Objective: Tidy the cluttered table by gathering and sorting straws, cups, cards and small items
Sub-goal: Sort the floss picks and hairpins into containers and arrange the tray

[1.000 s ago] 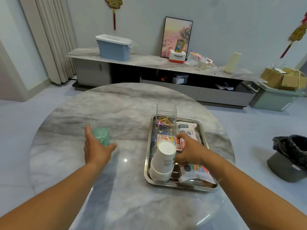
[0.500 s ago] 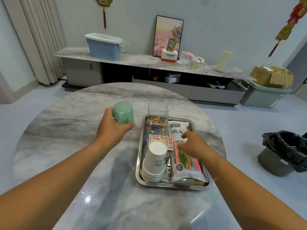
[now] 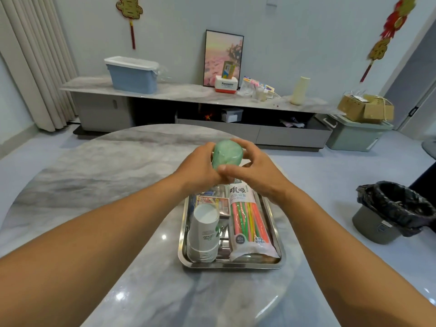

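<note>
glossy marble table (image 3: 99,190), shiny metal tray (image 3: 232,264), paper cups (image 3: 204,230)

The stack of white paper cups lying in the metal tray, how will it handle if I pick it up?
The stack of white paper cups probably feels light. Grabbed by the top cup, it may slide apart. Lying on its side in the steel tray, it could roll.

A metal tray (image 3: 278,234) sits on the bench (image 3: 99,185), right of centre. In it, a stack of paper cups (image 3: 204,234) lies left, a straw packet (image 3: 250,223) right, a card box (image 3: 218,204) behind the cups. A bin (image 3: 387,208) stands on the floor, right.
</note>
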Demonstrator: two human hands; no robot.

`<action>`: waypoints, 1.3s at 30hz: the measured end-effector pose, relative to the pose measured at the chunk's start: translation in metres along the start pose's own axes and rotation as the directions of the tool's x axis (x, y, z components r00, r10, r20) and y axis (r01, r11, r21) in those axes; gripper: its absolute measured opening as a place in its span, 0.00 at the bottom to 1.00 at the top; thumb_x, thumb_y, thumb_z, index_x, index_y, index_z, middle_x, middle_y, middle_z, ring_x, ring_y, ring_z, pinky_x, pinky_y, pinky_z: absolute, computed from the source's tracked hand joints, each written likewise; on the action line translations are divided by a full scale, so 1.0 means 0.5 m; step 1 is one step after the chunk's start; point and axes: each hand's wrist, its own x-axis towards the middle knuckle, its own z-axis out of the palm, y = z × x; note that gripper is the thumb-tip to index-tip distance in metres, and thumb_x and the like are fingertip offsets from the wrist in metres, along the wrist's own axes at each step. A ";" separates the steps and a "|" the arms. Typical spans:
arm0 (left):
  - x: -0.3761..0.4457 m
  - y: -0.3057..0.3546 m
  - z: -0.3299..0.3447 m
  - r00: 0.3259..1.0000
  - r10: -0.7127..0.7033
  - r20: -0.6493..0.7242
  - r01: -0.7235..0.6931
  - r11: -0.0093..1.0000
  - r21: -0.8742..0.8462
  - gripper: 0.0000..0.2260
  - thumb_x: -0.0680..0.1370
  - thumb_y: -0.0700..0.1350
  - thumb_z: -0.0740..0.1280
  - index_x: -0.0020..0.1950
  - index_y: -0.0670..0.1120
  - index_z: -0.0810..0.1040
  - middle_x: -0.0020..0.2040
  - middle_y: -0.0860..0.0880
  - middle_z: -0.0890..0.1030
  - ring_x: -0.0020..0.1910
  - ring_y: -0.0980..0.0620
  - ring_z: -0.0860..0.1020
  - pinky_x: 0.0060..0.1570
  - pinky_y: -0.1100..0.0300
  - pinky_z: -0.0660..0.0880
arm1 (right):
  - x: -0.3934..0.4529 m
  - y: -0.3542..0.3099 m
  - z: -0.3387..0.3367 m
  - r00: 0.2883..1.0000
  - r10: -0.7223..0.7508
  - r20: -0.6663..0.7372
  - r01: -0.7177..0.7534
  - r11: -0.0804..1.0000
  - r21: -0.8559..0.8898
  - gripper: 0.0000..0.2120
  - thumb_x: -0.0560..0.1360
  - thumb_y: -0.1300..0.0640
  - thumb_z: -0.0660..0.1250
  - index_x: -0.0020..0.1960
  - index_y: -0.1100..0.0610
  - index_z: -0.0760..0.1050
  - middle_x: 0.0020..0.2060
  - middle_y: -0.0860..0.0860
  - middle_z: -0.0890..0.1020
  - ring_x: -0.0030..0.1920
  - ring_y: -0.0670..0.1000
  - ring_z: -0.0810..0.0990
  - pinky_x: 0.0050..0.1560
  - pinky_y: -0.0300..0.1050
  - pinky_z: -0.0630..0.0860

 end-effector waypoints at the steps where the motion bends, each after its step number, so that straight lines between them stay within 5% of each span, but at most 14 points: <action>1: 0.003 -0.003 0.003 0.999 0.015 0.043 -0.015 1.000 0.014 0.29 0.64 0.45 0.83 0.61 0.56 0.76 0.50 0.57 0.82 0.44 0.65 0.81 0.37 0.68 0.77 | 0.002 0.006 0.004 1.000 -0.015 -0.024 0.014 0.999 -0.039 0.28 0.69 0.48 0.80 0.66 0.46 0.74 0.55 0.44 0.81 0.50 0.42 0.83 0.47 0.37 0.81; 4: 0.004 -0.030 0.005 0.984 -0.033 0.177 0.044 0.997 -0.059 0.31 0.68 0.40 0.81 0.68 0.54 0.75 0.54 0.52 0.82 0.50 0.57 0.83 0.47 0.61 0.82 | 0.002 0.032 0.004 0.997 0.013 -0.081 -0.022 0.994 -0.109 0.25 0.68 0.46 0.80 0.61 0.51 0.76 0.49 0.44 0.83 0.45 0.39 0.82 0.39 0.32 0.78; 8: -0.021 -0.092 -0.017 0.979 -0.171 0.113 0.178 0.982 -0.055 0.33 0.74 0.35 0.75 0.75 0.55 0.69 0.59 0.51 0.78 0.60 0.49 0.78 0.57 0.56 0.80 | -0.005 0.081 -0.022 0.974 0.158 -0.161 -0.183 0.971 -0.151 0.27 0.68 0.43 0.79 0.61 0.53 0.75 0.49 0.47 0.83 0.46 0.46 0.83 0.40 0.36 0.80; 13: -0.065 -0.158 -0.023 0.901 -0.245 0.359 0.251 0.968 0.030 0.37 0.73 0.40 0.78 0.77 0.59 0.67 0.72 0.56 0.72 0.72 0.55 0.69 0.68 0.57 0.72 | -0.027 0.112 -0.039 0.957 0.286 -0.040 -0.289 0.945 -0.154 0.27 0.70 0.48 0.78 0.64 0.55 0.73 0.52 0.52 0.82 0.48 0.50 0.83 0.42 0.39 0.81; 18: -0.074 -0.187 -0.017 0.862 -0.235 0.450 0.174 0.969 0.173 0.42 0.71 0.37 0.79 0.77 0.62 0.65 0.74 0.57 0.67 0.70 0.57 0.68 0.56 0.74 0.69 | -0.061 0.113 -0.063 0.832 0.476 0.285 -0.455 0.879 -0.141 0.24 0.70 0.53 0.79 0.61 0.54 0.72 0.50 0.55 0.85 0.46 0.56 0.87 0.42 0.46 0.83; 23: -0.073 -0.198 -0.004 0.877 -0.196 0.439 0.131 0.976 0.174 0.42 0.70 0.36 0.79 0.78 0.58 0.66 0.73 0.56 0.69 0.71 0.56 0.67 0.62 0.67 0.67 | -0.080 0.124 -0.073 0.807 0.474 0.353 -0.463 0.878 -0.122 0.23 0.72 0.55 0.78 0.63 0.55 0.72 0.50 0.54 0.87 0.48 0.57 0.86 0.52 0.52 0.82; 26: -0.079 -0.187 -0.011 0.879 -0.193 0.437 0.146 0.980 0.138 0.40 0.72 0.32 0.76 0.78 0.59 0.66 0.71 0.55 0.70 0.71 0.53 0.69 0.56 0.75 0.69 | -0.079 0.129 -0.071 0.794 0.494 0.354 -0.503 0.861 -0.074 0.23 0.72 0.56 0.77 0.63 0.55 0.72 0.49 0.55 0.86 0.44 0.53 0.84 0.46 0.46 0.82; 28: -0.088 -0.164 -0.020 0.882 -0.207 0.424 0.115 0.966 0.232 0.41 0.74 0.30 0.71 0.79 0.60 0.62 0.75 0.52 0.65 0.75 0.50 0.64 0.67 0.65 0.68 | -0.074 0.129 -0.065 0.788 0.500 0.360 -0.524 0.851 -0.036 0.24 0.72 0.56 0.77 0.64 0.55 0.72 0.48 0.56 0.86 0.43 0.53 0.84 0.43 0.44 0.82; 30: -0.106 -0.143 -0.033 0.888 -0.226 0.400 0.116 0.953 0.280 0.43 0.72 0.34 0.73 0.79 0.62 0.59 0.77 0.53 0.59 0.76 0.50 0.60 0.73 0.55 0.64 | -0.068 0.126 -0.057 0.788 0.493 0.369 -0.515 0.856 -0.043 0.25 0.72 0.55 0.78 0.64 0.54 0.71 0.48 0.57 0.86 0.43 0.53 0.84 0.42 0.44 0.82; 34: -0.167 -0.113 -0.030 0.889 -0.221 0.401 0.163 0.971 0.175 0.48 0.60 0.55 0.83 0.73 0.67 0.59 0.71 0.58 0.62 0.71 0.56 0.64 0.69 0.57 0.66 | -0.054 0.124 -0.047 0.798 0.485 0.358 -0.491 0.868 -0.081 0.26 0.71 0.54 0.78 0.63 0.52 0.70 0.49 0.58 0.86 0.42 0.53 0.85 0.41 0.45 0.82; 36: -0.199 -0.105 0.014 0.928 -0.210 0.308 0.125 0.954 0.273 0.49 0.53 0.65 0.81 0.68 0.64 0.61 0.66 0.58 0.66 0.66 0.56 0.67 0.68 0.54 0.69 | -0.054 0.123 -0.047 0.797 0.492 0.350 -0.500 0.863 -0.074 0.26 0.71 0.54 0.78 0.63 0.51 0.70 0.50 0.59 0.85 0.41 0.53 0.85 0.41 0.45 0.82; 39: -0.246 -0.109 0.095 0.981 -0.167 0.096 0.122 0.924 0.363 0.43 0.56 0.67 0.79 0.66 0.63 0.63 0.62 0.60 0.70 0.61 0.54 0.71 0.59 0.52 0.72 | -0.062 0.124 -0.046 0.787 0.512 0.345 -0.538 0.843 -0.025 0.25 0.71 0.54 0.78 0.63 0.53 0.71 0.51 0.61 0.85 0.41 0.54 0.84 0.41 0.45 0.82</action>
